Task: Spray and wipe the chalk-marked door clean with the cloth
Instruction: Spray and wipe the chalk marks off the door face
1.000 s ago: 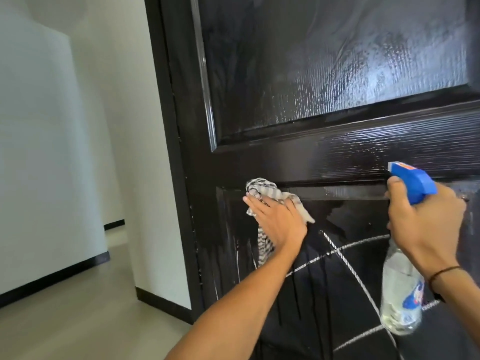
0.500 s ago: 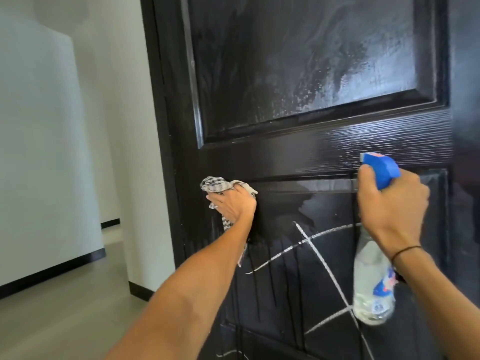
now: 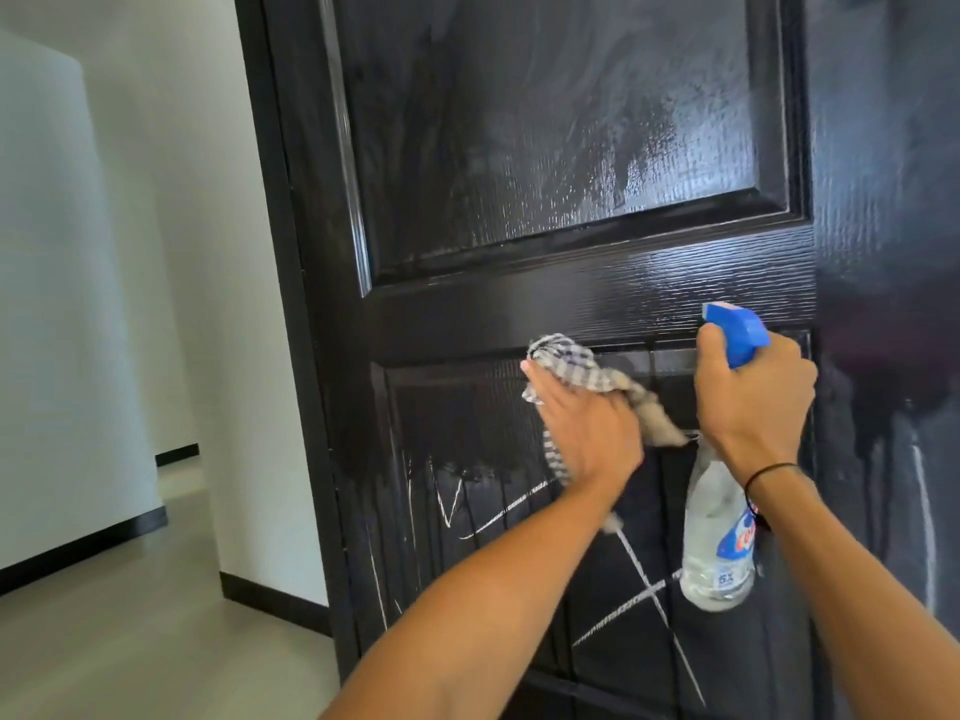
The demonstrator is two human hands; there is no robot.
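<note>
Door (image 3: 597, 304), dark, wet: left hand (image 3: 587, 433), flat grip pressing checked cloth (image 3: 571, 363) to the lower panel's top edge, now further right than half a second ago; right hand (image 3: 753, 397) grips spray bottle (image 3: 719, 532); chalk lines (image 3: 644, 569) below.
</note>
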